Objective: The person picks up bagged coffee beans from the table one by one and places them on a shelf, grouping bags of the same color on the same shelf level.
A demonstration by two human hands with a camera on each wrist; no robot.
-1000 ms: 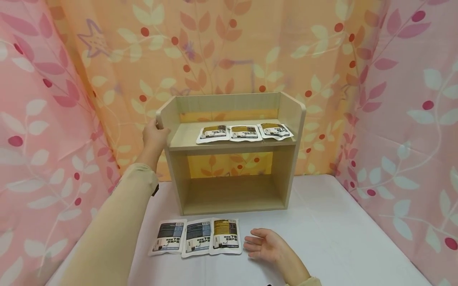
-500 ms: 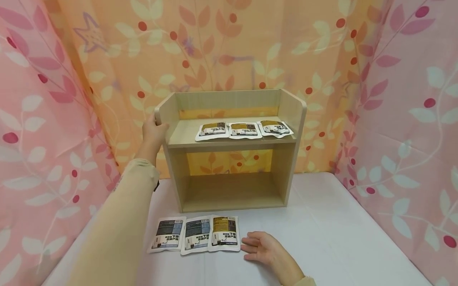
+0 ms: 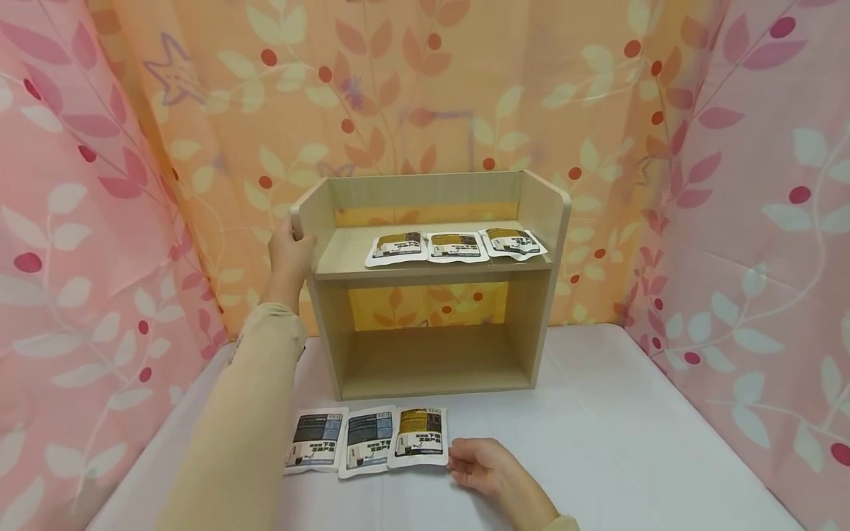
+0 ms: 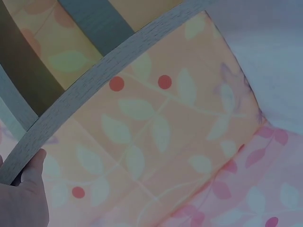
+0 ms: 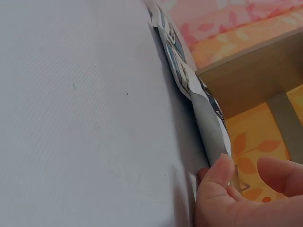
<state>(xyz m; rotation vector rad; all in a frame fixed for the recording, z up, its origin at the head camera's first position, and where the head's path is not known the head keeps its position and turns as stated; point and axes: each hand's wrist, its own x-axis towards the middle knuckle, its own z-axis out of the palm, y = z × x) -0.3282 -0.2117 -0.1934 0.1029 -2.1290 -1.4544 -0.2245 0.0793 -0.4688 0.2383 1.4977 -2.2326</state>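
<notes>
At the left side of a small wooden shelf unit (image 3: 434, 274), my left hand (image 3: 290, 254) grips the edge of its side panel. The left wrist view shows one digit of that hand against the panel edge (image 4: 71, 101). My right hand (image 3: 488, 468) pinches the right edge of a white pouch with a gold label (image 3: 420, 436). That edge is tilted up off the tablecloth in the right wrist view, with the thumb and fingertips (image 5: 221, 168) at it. To its left lie two white pouches with dark blue labels, the middle one (image 3: 368, 442) overlapping the gold one and the outer one (image 3: 317, 441) partly behind my left sleeve.
Three gold-labelled pouches (image 3: 457, 247) lie in a row on the upper board, toward its right side. A white cloth covers the table (image 3: 598, 442). Patterned curtains, orange at the back (image 3: 412, 88) and pink at both sides, enclose it.
My right hand has closed its fingers on the gold-labelled pouch, and that pouch's right edge has risen slightly. My left hand stays on the shelf unit while its forearm shifts a little to the right.
</notes>
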